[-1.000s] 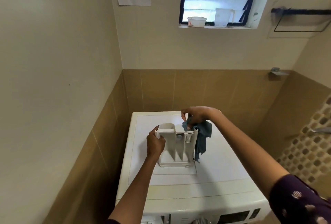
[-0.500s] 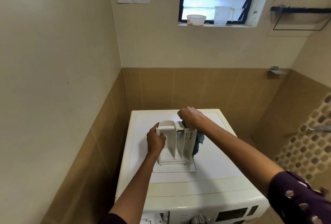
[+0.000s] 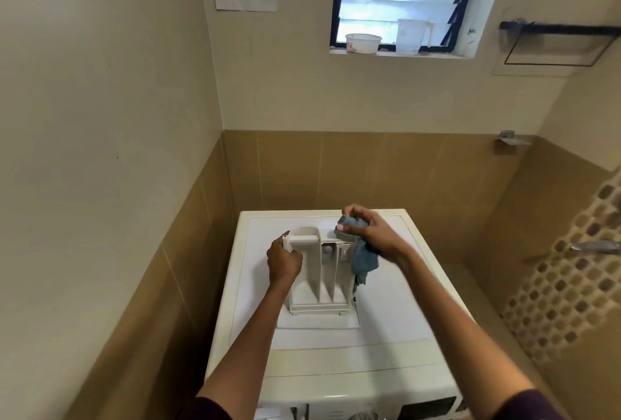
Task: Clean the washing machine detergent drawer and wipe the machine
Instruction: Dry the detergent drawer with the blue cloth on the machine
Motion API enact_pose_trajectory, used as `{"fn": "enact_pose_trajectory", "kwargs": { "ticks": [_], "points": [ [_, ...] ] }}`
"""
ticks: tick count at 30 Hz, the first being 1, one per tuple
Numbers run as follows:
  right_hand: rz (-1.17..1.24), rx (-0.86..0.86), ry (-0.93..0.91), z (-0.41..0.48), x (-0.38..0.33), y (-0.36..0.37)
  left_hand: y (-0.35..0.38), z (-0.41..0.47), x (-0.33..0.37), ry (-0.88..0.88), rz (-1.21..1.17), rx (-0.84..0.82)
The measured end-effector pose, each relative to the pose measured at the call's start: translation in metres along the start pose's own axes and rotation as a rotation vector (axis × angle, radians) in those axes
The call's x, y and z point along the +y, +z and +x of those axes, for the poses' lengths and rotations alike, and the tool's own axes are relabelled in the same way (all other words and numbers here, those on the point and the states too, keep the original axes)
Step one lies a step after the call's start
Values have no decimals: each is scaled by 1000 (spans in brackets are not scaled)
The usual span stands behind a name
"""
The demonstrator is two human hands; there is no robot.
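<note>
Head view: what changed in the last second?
The right hand, holding the blue cloth, swept left over the far right corner of the detergent drawer, then back right; the cloth is bunched tighter than before. Unchanged: the left hand grips the drawer's left side, and the drawer rests on the washing machine.

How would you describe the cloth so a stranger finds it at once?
Find the white washing machine against the tiled wall; a white drawer rests on its top, held by the left hand. At the drawer's far right corner the right hand grips the cloth: the only blue-grey, limp thing amid hard white plastic.
</note>
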State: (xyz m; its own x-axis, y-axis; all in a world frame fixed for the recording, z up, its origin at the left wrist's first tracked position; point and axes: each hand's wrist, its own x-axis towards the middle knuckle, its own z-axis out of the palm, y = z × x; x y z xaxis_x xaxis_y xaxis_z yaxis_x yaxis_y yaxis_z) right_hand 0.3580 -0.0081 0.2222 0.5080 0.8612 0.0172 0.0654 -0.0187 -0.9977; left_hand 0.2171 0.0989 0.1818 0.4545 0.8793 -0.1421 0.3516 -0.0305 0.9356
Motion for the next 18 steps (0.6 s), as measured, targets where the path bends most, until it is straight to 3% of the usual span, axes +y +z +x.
{"fn": "enact_pose_trajectory", "kwargs": {
  "ticks": [3, 5, 11, 13, 16, 18],
  "points": [
    [292, 310, -26, -4, 47, 15, 2, 2, -1, -35, -22, 18],
    [317, 450, 8, -8, 79, 21, 2, 4, -2, -56, -40, 21],
    [86, 584, 128, -36, 137, 21, 0, 10, 0, -73, -26, 21],
    [127, 677, 134, -31, 130, 15, 3, 13, 3, -80, -23, 26],
    [317, 768, 20, -19, 96, 11, 7, 19, 10, -93, -59, 77],
    [315, 771, -82, -13, 69, 11, 8, 21, 14, -127, -75, 100]
  ]
}}
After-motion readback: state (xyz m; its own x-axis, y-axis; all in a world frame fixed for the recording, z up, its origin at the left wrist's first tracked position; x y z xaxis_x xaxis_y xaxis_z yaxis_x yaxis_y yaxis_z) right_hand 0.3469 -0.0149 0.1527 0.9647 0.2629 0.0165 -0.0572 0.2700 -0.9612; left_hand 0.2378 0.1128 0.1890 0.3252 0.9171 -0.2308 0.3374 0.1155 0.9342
